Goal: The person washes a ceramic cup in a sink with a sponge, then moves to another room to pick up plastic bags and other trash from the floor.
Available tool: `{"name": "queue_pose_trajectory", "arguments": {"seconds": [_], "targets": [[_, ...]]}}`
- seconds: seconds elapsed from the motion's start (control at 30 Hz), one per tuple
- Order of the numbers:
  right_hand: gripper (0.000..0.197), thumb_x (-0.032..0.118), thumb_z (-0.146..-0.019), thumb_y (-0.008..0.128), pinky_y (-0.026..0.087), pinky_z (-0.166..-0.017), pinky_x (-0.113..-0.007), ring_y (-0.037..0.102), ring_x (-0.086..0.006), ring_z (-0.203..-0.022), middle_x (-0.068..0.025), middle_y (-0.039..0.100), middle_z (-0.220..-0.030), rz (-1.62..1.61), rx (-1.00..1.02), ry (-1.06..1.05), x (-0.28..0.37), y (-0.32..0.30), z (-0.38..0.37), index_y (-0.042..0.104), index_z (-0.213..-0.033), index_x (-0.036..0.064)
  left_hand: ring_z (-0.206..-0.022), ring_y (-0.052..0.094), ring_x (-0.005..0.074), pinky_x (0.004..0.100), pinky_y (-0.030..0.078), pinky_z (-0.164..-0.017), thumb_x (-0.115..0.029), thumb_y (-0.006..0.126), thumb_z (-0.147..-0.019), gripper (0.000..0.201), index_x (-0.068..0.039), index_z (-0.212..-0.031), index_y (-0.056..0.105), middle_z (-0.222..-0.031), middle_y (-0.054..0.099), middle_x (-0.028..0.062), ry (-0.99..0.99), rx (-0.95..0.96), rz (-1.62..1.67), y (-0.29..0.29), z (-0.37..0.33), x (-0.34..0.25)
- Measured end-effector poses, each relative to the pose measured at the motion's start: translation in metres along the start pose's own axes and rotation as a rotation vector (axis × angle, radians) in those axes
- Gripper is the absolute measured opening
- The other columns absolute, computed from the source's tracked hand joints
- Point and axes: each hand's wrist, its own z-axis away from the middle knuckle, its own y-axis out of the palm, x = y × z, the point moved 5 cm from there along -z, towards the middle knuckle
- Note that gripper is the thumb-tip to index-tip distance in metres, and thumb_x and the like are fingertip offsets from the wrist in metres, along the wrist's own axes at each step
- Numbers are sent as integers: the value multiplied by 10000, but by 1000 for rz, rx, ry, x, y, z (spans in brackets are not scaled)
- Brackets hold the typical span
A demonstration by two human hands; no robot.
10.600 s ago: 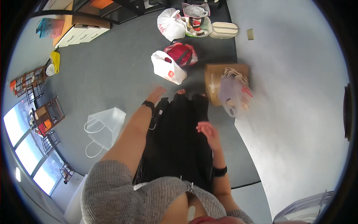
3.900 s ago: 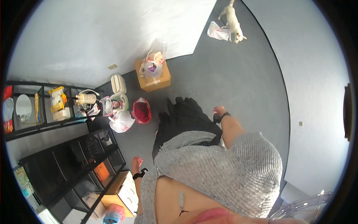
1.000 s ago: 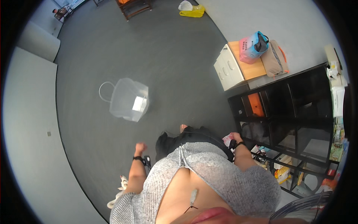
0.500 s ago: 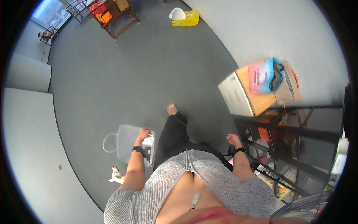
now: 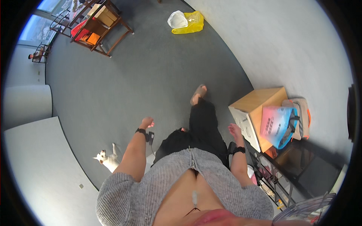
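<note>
My left hand point(image 5: 148, 122) hangs out in front of me on the left, above the grey floor, with its fingers curled in and nothing seen in them. A black band with a small dark device point(image 5: 151, 138) and a cable sits at that wrist. My right hand point(image 5: 235, 131) hangs on the other side, its fingers loosely apart and holding nothing. It is nearest to the wooden-topped cabinet point(image 5: 244, 126) with a white drawer front, though I cannot tell whether they touch. A black band point(image 5: 238, 150) circles the right wrist too.
A white animal point(image 5: 109, 159), cat or small dog, is on the floor at left. A pink-and-blue bag point(image 5: 278, 126) and a beige bag point(image 5: 302, 119) stand by the cabinet, beside a black rack point(image 5: 298, 165). Farther off are a yellow plastic bag point(image 5: 193, 27) and a wooden chair point(image 5: 117, 40).
I have stepped forward, with the other foot now in front. The cabinet and bags have come nearer. The translucent container by my left hand has passed out of sight, and the animal shows more fully.
</note>
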Motion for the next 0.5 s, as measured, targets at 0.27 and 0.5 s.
{"name": "queue_pose_trajectory", "arguments": {"seconds": [0.27, 0.5], "targets": [[213, 240, -833, 507, 450, -607, -264, 561, -134, -680, -44, 606, -771, 58, -87, 175, 112, 60, -139, 557, -971, 85, -618, 612, 249, 371, 489, -576, -214, 456, -786, 213, -49, -868, 562, -790, 629, 127, 173, 62, -188, 24, -104, -295], [224, 217, -868, 455, 436, -626, -251, 558, -126, -692, -45, 614, -818, 162, -10, 63, 242, 145, -217, 554, -1017, 82, -969, 518, 352, 402, 425, -847, -234, 595, -690, 547, -107, -1201, 447, -1021, 550, 182, 614, -213, -608, -2, -154, -587]]}}
